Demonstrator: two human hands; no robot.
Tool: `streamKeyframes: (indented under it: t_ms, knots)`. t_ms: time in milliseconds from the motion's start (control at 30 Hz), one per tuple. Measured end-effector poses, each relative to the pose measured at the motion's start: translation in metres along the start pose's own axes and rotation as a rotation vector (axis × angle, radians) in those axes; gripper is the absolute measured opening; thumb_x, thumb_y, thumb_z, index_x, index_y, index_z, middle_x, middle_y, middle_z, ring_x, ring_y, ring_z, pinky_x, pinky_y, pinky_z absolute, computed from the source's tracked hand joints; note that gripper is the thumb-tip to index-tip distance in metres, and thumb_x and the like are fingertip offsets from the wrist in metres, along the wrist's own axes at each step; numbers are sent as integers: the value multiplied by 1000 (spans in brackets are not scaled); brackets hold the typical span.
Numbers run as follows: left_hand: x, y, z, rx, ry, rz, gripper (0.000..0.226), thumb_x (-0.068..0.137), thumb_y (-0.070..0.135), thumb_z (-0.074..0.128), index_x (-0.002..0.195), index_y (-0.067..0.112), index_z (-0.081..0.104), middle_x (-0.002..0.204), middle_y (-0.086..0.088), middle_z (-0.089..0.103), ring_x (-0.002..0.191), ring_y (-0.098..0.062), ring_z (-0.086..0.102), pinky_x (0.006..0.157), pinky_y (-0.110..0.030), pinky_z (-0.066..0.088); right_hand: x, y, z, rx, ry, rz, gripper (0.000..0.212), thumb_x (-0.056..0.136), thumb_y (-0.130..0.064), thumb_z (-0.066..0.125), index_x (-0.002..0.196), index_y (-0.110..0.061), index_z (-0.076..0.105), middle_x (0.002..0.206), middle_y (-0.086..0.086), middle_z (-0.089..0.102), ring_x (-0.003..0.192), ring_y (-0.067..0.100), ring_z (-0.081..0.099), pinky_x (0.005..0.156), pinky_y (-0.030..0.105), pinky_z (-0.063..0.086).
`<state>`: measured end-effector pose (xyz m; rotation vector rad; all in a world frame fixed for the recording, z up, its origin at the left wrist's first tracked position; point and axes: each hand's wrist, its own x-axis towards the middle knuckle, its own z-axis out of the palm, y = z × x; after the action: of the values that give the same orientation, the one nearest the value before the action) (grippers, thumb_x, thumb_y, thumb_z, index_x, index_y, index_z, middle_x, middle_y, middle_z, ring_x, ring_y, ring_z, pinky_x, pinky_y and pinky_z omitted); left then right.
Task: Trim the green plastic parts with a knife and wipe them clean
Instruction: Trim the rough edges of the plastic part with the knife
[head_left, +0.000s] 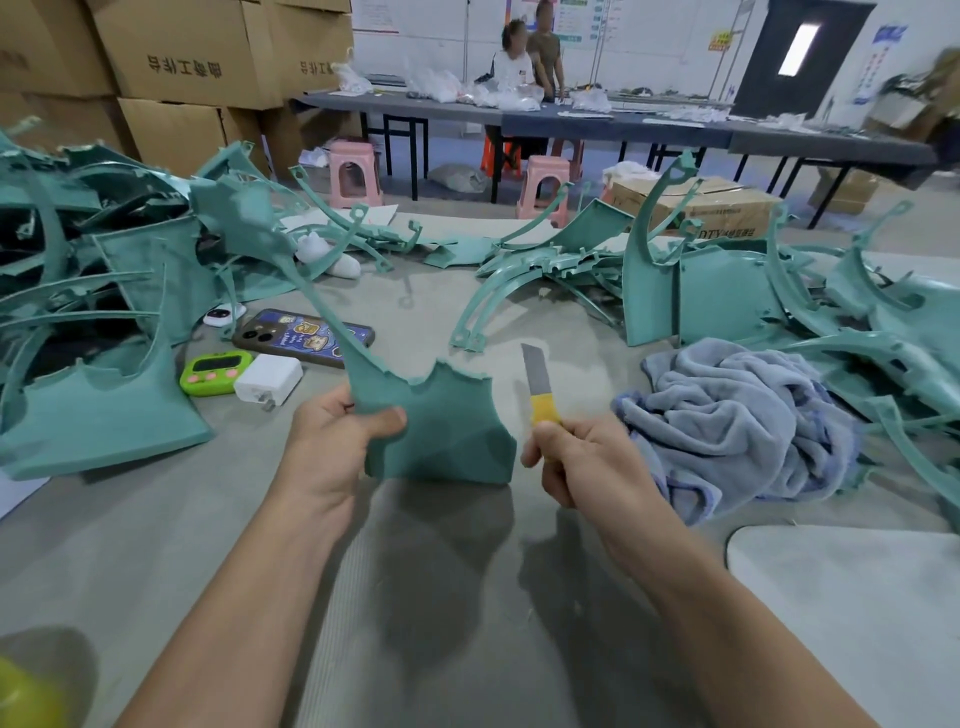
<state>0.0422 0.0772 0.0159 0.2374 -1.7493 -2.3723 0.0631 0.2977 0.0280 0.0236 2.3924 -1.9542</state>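
Head view. Pinches a green plastic part (447, 431) at its lower left edge with the left grip (332, 436), thumb pressed on the near face, fingers curled behind. Holds it upright low over the grey table (415, 597), between the two grips; cannot tell whether its bottom edge touches the surface. Shows a jagged top edge and a long thin arm curving up and to the left.

Clasps the yellow handle of a knife (540, 389) in the right grip (576, 457), fingers wrapped round it, bare blade pointing up and away, just beside the part's right edge but apart from it.

Just right of that grip, on the table: a crumpled grey-blue cloth (737, 421). Heaped on the left, a left pile (104, 291) of green parts; on the right, behind and beside the cloth, a right pile (753, 291). Between the left pile and the held part: a phone (301, 332) lying back up, a green timer (215, 370) and a white charger (267, 379) touching each other.

Farther back: stacked cardboard boxes (197, 47), pink stools (356, 169), and two people (519, 62) at a long dark bench (623, 130).
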Motion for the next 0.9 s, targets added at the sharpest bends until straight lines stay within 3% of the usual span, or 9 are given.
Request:
streamKeyframes:
  t_ms: [100,200,333,400,533,667,767,900]
  knots:
    - [-1,-1,3,-11,63,48,33,70,-19,62,90,5,74,89,-11,78,81,-27,73,67,-29,59,-8,-6,2,35,-4,-27,48,107,-21,46,62,-9,58,42,3,39,38,10,32,40,19,24]
    - [-3,-2,7,-8,80,140,35,51,-10,59,73,14,73,78,-1,73,74,-15,69,62,-21,55,-13,-7,8,8,-73,-79,49,107,-23,46,61,-11,57,43,3,42,38,10,33,40,19,25]
    - [-7,-2,10,40,17,217,51,61,-24,48,52,23,67,64,15,64,58,2,59,52,-8,43,-9,0,15,-121,-72,-96,52,106,-29,48,58,-15,60,42,-3,46,39,10,38,44,20,30]
    - [-6,-4,10,44,27,225,57,64,-29,44,50,22,65,62,14,63,54,3,57,50,-8,41,-3,2,12,-149,-65,-68,55,106,-31,49,54,-15,60,41,-4,45,39,11,39,44,22,29]
    - [-2,-6,6,153,59,201,28,48,-3,46,50,21,60,67,14,68,63,1,58,52,-9,40,5,5,2,-177,-45,-14,56,103,-30,52,50,-17,61,41,-2,44,40,12,39,48,26,30]
    - [-1,-9,5,176,42,221,27,48,-1,45,50,20,60,68,12,69,62,0,57,52,-9,40,4,6,4,21,-142,-46,51,102,-30,52,54,-18,61,43,-2,39,39,10,32,44,24,24]
    - [-1,-8,6,154,28,241,27,48,-3,45,49,20,58,67,9,68,62,-2,59,53,-9,41,6,6,5,-89,-189,-12,51,101,-31,52,53,-17,61,40,-2,41,34,9,33,40,20,26]
    - [0,-9,6,142,26,244,27,48,-3,44,49,20,58,66,8,68,63,-2,60,53,-11,41,13,8,-7,-269,-101,61,53,99,-36,56,50,-17,62,41,-1,42,36,14,33,43,23,27]
